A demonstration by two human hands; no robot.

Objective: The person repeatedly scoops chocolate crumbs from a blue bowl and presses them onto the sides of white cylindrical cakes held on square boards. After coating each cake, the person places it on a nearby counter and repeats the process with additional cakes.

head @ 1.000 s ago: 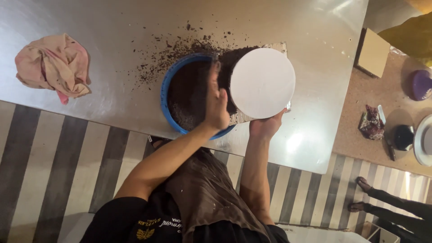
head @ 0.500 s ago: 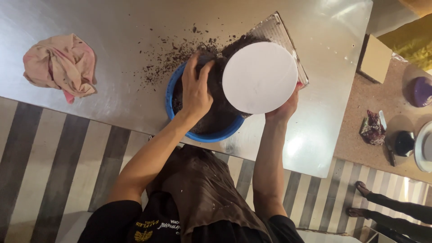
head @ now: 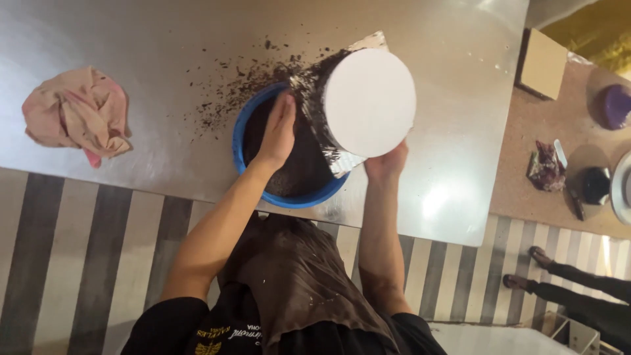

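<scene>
Since the earlier frame the left hand [head: 279, 131] has slid up the cake's flank and the round cake [head: 358, 105] is tilting further over the bowl. The cake, dark-sided with a white disc facing the camera, is leaning above the blue bowl [head: 244, 158]. Left fingers are lying together, flat against the dark side. The right hand [head: 386, 163] is propping the cake from below, fingers spread on the disc's lower edge. A foil sheet [head: 332, 156] is hanging between both hands. Dark crumbs [head: 227, 98] are lying beyond the left fingertips; a pink cloth [head: 75, 115] is sitting well left on the steel table [head: 131, 39].
</scene>
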